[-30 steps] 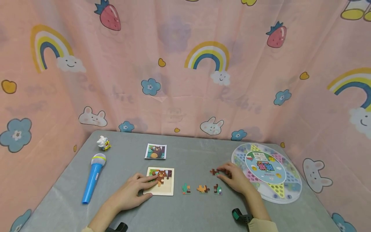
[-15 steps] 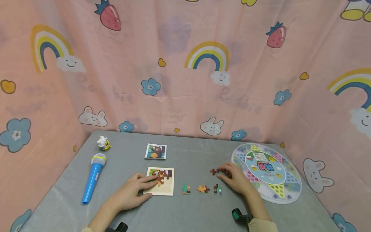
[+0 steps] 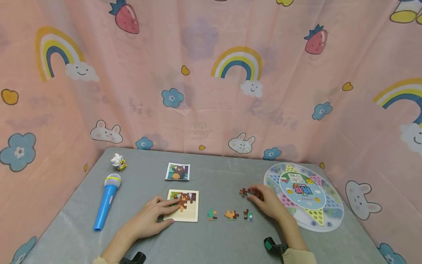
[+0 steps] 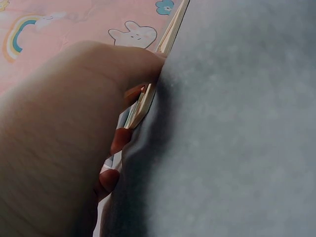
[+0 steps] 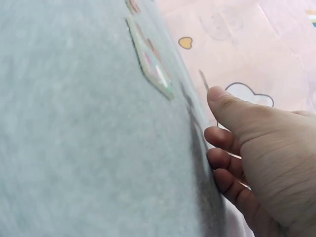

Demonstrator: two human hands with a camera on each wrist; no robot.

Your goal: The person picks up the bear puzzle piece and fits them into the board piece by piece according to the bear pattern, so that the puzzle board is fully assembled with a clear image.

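My left hand (image 3: 150, 218) rests on a square wooden puzzle board (image 3: 189, 216) in the head view, its forefinger stretched over the bear picture and its thumb at the near left corner. The left wrist view has the thumb against the board's edge (image 4: 143, 106). To the right, my right hand (image 3: 268, 201) pinches a brown puzzle piece (image 3: 244, 192) between thumb and fingers. Only a thin edge of that puzzle piece (image 5: 203, 80) shows in the right wrist view. Between the hands lie three loose pieces: a green one (image 3: 212, 214), an orange one (image 3: 232, 215) and a dark one (image 3: 248, 215).
A bear picture card (image 3: 178, 171) lies behind the board. At the left are a blue toy microphone (image 3: 107, 203) and a small white-and-yellow figurine (image 3: 118, 161). A round game board (image 3: 331, 216) sits right of my right hand. A pink printed curtain (image 3: 197, 121) surrounds the grey table.
The brown piece in my right hand has come up slightly and tilted a little. My left hand stays on the board. The head view has shifted very slightly.
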